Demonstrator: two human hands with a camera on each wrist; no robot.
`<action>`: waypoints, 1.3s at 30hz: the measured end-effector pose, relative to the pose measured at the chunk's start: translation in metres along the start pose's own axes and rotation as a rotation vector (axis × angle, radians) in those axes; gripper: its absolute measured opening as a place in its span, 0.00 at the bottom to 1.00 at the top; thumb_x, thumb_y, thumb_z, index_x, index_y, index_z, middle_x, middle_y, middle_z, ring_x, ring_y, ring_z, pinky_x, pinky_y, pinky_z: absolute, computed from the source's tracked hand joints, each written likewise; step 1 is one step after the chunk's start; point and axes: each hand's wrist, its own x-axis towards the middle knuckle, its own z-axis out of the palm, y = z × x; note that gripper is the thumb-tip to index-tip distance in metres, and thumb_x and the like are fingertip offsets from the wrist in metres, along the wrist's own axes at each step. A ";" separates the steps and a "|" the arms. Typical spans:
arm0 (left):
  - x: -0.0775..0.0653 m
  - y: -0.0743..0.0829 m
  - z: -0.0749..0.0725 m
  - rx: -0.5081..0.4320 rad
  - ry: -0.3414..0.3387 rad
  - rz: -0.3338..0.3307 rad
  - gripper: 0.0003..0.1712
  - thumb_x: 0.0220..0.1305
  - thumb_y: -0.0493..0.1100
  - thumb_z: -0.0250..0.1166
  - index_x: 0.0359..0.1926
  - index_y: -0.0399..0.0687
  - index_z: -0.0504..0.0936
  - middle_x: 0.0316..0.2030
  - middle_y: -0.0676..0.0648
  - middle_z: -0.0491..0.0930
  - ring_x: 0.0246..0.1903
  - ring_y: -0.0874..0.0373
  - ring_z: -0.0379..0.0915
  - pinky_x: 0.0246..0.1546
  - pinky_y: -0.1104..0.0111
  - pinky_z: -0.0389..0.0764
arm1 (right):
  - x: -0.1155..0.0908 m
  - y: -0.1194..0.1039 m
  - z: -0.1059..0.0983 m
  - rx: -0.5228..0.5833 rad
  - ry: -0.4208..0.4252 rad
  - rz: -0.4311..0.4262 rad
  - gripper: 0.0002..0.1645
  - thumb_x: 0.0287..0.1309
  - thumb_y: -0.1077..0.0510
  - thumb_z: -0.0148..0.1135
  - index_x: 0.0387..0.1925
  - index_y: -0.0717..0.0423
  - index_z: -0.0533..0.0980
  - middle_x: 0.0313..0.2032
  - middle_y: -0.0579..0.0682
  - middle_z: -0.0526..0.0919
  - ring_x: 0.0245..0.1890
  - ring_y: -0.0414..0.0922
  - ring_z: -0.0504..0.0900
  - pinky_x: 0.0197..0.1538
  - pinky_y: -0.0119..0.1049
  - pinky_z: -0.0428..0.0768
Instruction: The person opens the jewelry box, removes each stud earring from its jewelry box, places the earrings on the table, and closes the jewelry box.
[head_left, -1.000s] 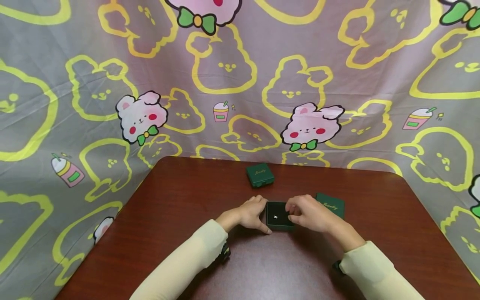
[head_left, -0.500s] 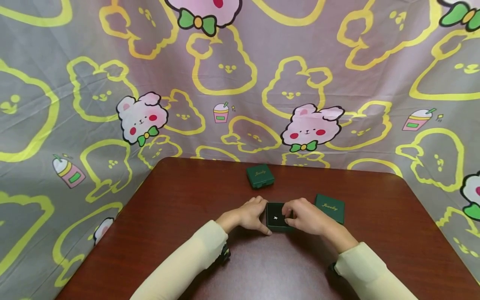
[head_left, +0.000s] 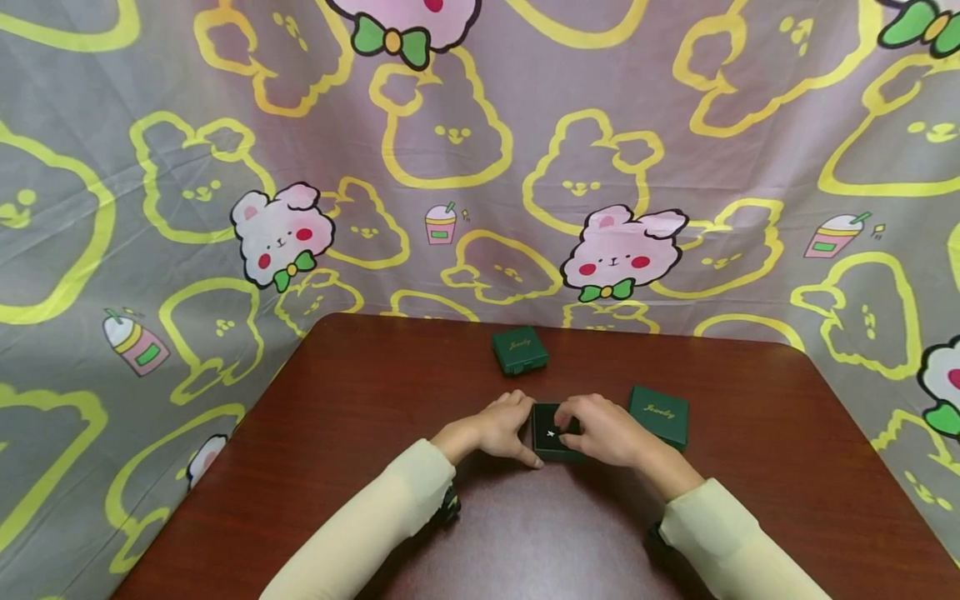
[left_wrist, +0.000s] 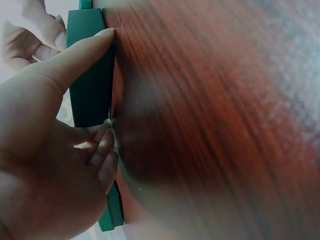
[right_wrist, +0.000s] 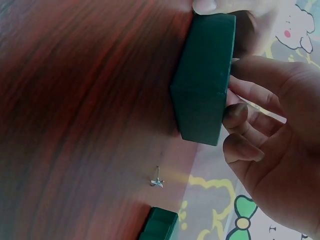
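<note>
A green jewelry box base (head_left: 558, 456) with a black insert stands on the table. A small silver star-shaped earring (head_left: 551, 433) shows on the insert. My left hand (head_left: 501, 427) holds the base at its left end, thumb along the front wall, fingers at the other side. My right hand (head_left: 603, 429) reaches over its right part, with index finger and thumb bent, a gap between them, close to the earring. In the right wrist view a similar star-shaped stud (right_wrist: 157, 183) lies on the table beside the base; in the head view it is hidden.
Right of the base lies a flat green lid (head_left: 660, 414) with gold lettering. A second, shut green jewelry box (head_left: 520, 350) stands farther back on the brown table (head_left: 360, 417). A patterned curtain (head_left: 480, 167) hangs behind the table.
My right hand has moved left over the base, bringing its fingertips nearer the star earring. The left hand and the boxes stay where they were.
</note>
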 end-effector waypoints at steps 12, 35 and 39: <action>0.000 0.000 -0.002 -0.020 -0.019 -0.011 0.47 0.49 0.62 0.81 0.64 0.45 0.72 0.55 0.50 0.71 0.52 0.58 0.65 0.59 0.66 0.69 | 0.004 -0.004 0.008 -0.050 0.011 0.057 0.09 0.58 0.56 0.74 0.40 0.50 0.84 0.36 0.40 0.82 0.40 0.45 0.81 0.39 0.48 0.80; -0.001 0.000 -0.003 -0.020 -0.016 -0.012 0.48 0.49 0.62 0.81 0.65 0.45 0.71 0.55 0.49 0.71 0.53 0.57 0.65 0.59 0.66 0.69 | 0.010 -0.013 0.017 -0.114 0.037 0.119 0.06 0.58 0.56 0.74 0.30 0.46 0.82 0.30 0.40 0.79 0.30 0.41 0.77 0.31 0.44 0.77; -0.001 0.001 -0.003 -0.018 -0.019 -0.011 0.47 0.50 0.61 0.81 0.63 0.45 0.72 0.53 0.50 0.71 0.51 0.57 0.65 0.58 0.66 0.69 | 0.011 -0.017 0.017 -0.135 0.031 0.168 0.08 0.57 0.55 0.75 0.28 0.47 0.81 0.29 0.42 0.79 0.28 0.42 0.77 0.30 0.44 0.77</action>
